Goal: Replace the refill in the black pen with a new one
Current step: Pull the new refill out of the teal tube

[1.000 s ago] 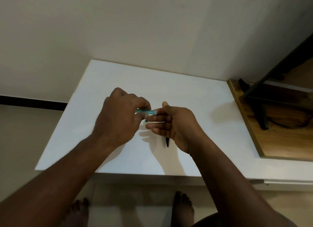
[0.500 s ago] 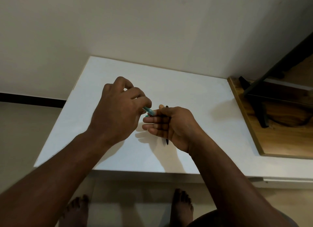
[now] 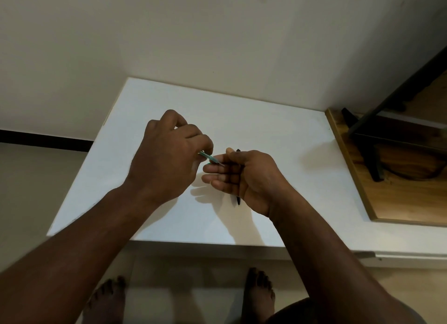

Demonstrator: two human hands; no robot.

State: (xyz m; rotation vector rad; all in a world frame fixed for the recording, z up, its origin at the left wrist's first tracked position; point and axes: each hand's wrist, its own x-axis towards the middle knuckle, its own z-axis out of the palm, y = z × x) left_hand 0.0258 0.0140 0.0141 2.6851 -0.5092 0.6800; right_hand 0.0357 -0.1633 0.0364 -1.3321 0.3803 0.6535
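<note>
The black pen stands near-upright in the right hand, the teal refill slanting from the left hand.

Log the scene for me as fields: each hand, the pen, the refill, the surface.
left hand: grip pinches a thin teal piece, likely a refill, tip aimed at the right hand
right hand: grip curled round the black pen, both pen ends sticking out
teal piece to pen: the tip lies over the right fingers; cannot tell if it touches the pen
surface: white table under both hands; wooden board at its right
task state: refill not visibly seated
</note>
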